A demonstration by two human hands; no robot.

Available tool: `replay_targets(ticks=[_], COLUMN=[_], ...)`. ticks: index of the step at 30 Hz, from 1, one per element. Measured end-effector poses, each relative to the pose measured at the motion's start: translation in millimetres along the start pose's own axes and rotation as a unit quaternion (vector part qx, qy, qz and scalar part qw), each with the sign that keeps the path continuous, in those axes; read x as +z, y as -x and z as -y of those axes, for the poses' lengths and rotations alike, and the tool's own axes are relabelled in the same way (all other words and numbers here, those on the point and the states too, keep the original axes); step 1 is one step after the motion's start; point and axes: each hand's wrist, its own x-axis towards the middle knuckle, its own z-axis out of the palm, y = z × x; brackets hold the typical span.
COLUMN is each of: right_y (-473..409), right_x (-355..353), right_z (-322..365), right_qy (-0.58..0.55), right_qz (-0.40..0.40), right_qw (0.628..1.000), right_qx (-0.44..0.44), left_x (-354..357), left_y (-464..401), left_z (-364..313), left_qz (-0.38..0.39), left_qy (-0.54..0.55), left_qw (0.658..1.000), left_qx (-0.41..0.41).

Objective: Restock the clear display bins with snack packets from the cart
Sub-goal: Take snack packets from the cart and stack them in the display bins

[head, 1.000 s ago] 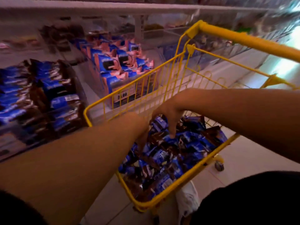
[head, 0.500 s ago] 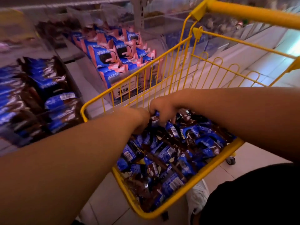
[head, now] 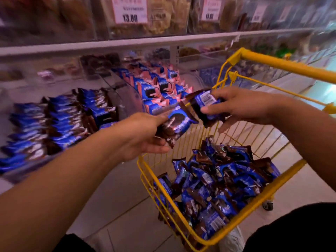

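Yellow wire makes up the cart [head: 291,65] at your right, its basket heaped with blue-and-brown snack packets [head: 218,188] lying every which way. Its near front rim stands between your hands and the clear display bin [head: 54,124] at your left, where more of the same packets sit in tilted rows. Beside that bin, a second one holds blue-and-pink packets [head: 156,90], and price cards [head: 130,10] hang on the shelf above.

Your left hand [head: 140,135] reaches forward palm up, thumb on top, pinching one packet [head: 175,126] face up, its long axis slanting up toward the right, above the cart's front corner. Your right hand [head: 241,106] is held over the cart with its fingers [head: 211,110] curled round a second packet [head: 205,106], barcode side showing, tilted down toward the left. The two packets are just beside each other
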Motion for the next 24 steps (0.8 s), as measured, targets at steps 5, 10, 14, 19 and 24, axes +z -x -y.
replay_targets(ticks=[5,10,14,19,24], right_y=[13.3,-0.6,-12.9,-18.2,-27.6], right_x=[42.4,66.4,69.4,46.5,37.1], right_z=[9.6,14.1,4.9,-5.9,-29.6], right_qy=[-0.236,-0.22,-0.22,-0.057,0.246], right_qz=[-0.035,0.002,0.024,0.026,0.067], right_qw=[0.971,0.975,0.975,0.993,0.947], right_qx=[-0.004,-0.018,0.034,0.103,0.194], left_x=[-6.1,-9.4,-4.9,6.9,15.0], left_y=[5.8,1.1,-10.4,-25.5,-27.8], left_z=[5.8,10.7,11.3,20.6,25.8], left_qz=[0.029,0.05,0.055,-0.04,0.014], left_qy=[0.235,0.197,0.122,-0.211,-0.669], left_qw=[0.971,0.979,0.991,0.975,0.724], left_qx=[-0.039,0.001,-0.02,0.064,0.169])
